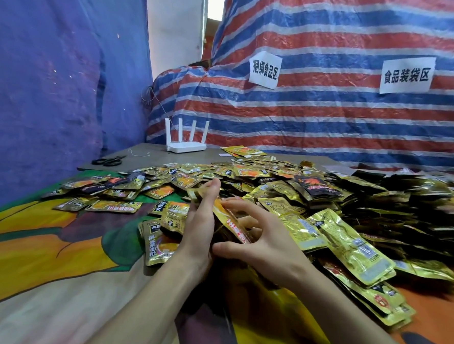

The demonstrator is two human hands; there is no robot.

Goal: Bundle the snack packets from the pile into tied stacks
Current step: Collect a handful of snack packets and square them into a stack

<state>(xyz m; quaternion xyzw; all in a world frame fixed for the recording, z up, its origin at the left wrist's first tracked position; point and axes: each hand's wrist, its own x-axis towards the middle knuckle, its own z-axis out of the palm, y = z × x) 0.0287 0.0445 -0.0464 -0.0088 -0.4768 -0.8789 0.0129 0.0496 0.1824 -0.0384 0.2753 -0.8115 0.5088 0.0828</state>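
- The left hand [199, 218] clamps a small stack of gold foil snack packets [229, 220] on edge, thumb raised, probably to keep it square
- The right hand [265, 240] curves its spread fingers over the stack's face, thumb at the near end, seemingly evening it
- The loose pile of gold and black packets [286, 180] lies just behind
- Black scissors [107, 160] and white string [139, 154] lie far left, presumably for tying

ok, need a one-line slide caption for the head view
Mid-bundle: left hand and right hand hold a packet stack beside the loose pile; scissors and router behind.

I see the packet pile [260, 174] lying on the cloth [57, 241] ahead and to my right; behind it a router [186, 145] stands on the board [213, 159], scissors [108, 160] left of it.
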